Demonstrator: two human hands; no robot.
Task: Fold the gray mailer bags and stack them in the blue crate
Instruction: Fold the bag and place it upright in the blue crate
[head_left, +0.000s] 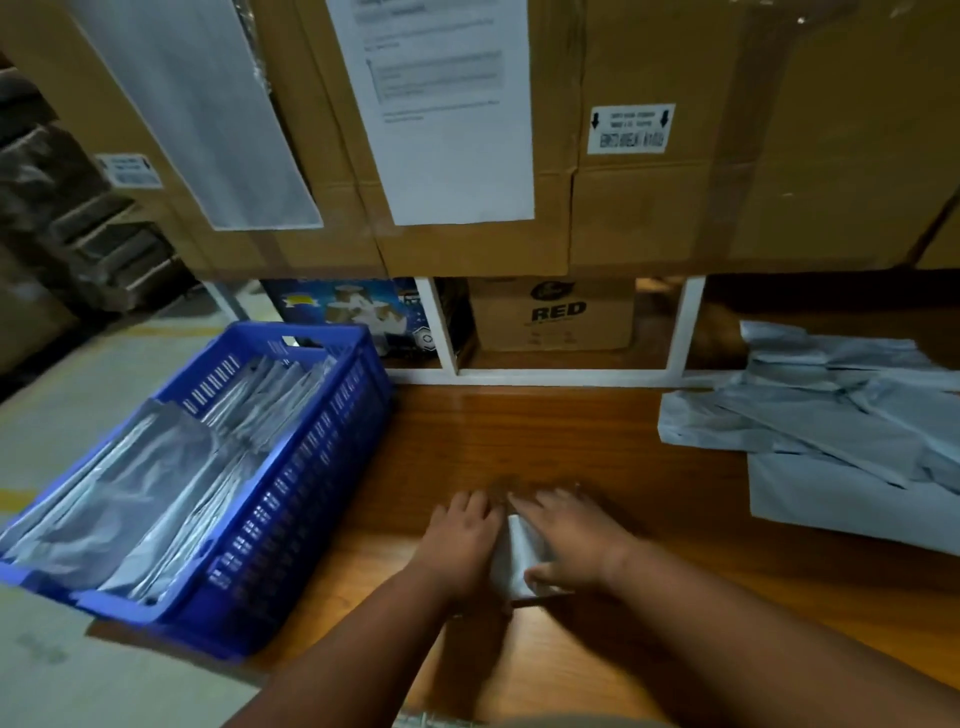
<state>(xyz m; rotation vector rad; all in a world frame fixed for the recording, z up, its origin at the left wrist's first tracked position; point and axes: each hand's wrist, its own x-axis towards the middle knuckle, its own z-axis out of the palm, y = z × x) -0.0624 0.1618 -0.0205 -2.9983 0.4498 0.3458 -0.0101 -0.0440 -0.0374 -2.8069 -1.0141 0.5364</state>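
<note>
Cardboard cartons (467, 156) wall off the back of a wooden tabletop (519, 431). Both hands sit close together near its front edge: the left hand (460, 540) and the right hand (576, 540) lie flat, fingers extended, pressing a small folded gray mailer bag (514, 556) against the wood (motion blur hides finer detail of the fingers). At the left stands the blue crate (291, 493), already holding rows of folded bags (156, 483). A loose pile of unfolded mailer bags (841, 431) lies on the table's right side.
</note>
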